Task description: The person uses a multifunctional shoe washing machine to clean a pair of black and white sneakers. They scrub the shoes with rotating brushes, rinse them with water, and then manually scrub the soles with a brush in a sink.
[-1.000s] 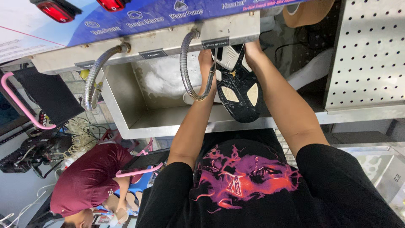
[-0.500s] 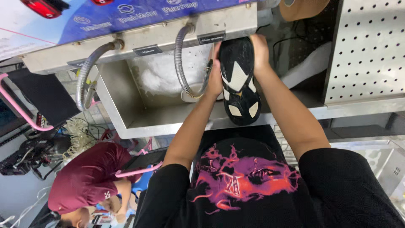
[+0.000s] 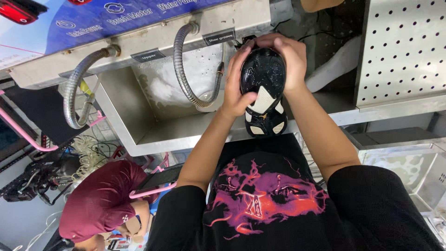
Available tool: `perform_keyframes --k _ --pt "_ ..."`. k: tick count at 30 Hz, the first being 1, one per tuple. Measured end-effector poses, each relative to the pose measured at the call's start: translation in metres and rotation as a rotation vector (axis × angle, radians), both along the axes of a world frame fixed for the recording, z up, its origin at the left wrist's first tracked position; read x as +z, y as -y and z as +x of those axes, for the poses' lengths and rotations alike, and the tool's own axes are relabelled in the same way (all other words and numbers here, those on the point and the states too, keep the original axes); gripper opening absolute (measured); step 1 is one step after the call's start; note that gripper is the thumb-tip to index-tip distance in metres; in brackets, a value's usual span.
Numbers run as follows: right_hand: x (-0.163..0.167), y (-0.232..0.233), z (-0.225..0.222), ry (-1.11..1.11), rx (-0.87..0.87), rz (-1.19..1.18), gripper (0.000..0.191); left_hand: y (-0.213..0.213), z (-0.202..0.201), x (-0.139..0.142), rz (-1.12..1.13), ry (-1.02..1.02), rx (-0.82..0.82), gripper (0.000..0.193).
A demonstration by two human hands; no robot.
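Note:
I hold a black shoe (image 3: 265, 93) with both hands, its black and cream sole turned toward me and its toe pointing up at the machine. My left hand (image 3: 236, 88) wraps the shoe's left side, thumb across the sole. My right hand (image 3: 290, 58) covers the toe and right side. The shoe hangs over the front right corner of a steel wash basin (image 3: 139, 121), close to a small nozzle (image 3: 220, 69) under the machine's front panel.
Two flexible metal hoses (image 3: 183, 65) (image 3: 76, 88) hang from the blue-topped machine (image 3: 139, 18) into the wet basin. A perforated steel panel (image 3: 404, 46) stands at right, another steel tub (image 3: 409, 167) below it. A person in a maroon shirt (image 3: 100, 200) crouches at lower left beside cables.
Both hands have turned the shoe and raised it toward the machine's front panel. The sole now faces me squarely, with my right hand over the toe.

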State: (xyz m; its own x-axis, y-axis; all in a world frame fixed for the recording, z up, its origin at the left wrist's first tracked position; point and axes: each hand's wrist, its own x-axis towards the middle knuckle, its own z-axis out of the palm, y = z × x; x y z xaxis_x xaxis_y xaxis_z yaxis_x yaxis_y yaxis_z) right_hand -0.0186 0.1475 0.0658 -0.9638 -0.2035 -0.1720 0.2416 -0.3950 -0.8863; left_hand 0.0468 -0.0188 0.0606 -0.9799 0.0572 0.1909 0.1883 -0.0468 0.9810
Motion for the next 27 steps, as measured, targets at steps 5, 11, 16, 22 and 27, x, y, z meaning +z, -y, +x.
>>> perform_keyframes --k 5,11,16,22,27 --pt "-0.040 0.008 0.008 0.267 -0.123 0.214 0.038 0.002 0.008 -0.021 0.394 0.326 0.011 0.081" --pt "-0.098 0.031 0.019 0.230 -0.066 -0.073 0.047 0.032 -0.005 -0.085 0.313 0.420 0.244 0.063" --pt "-0.116 0.054 0.005 0.163 -0.016 0.082 0.037 0.059 -0.027 -0.123 0.296 0.308 0.302 0.025" --pt "-0.110 0.075 -0.009 0.157 -0.087 0.310 0.030 0.068 -0.041 -0.130 1.166 0.752 0.247 0.030" --pt "-0.106 0.074 -0.016 0.232 -0.064 0.253 0.031 0.063 -0.047 -0.127 1.103 0.698 0.338 0.030"
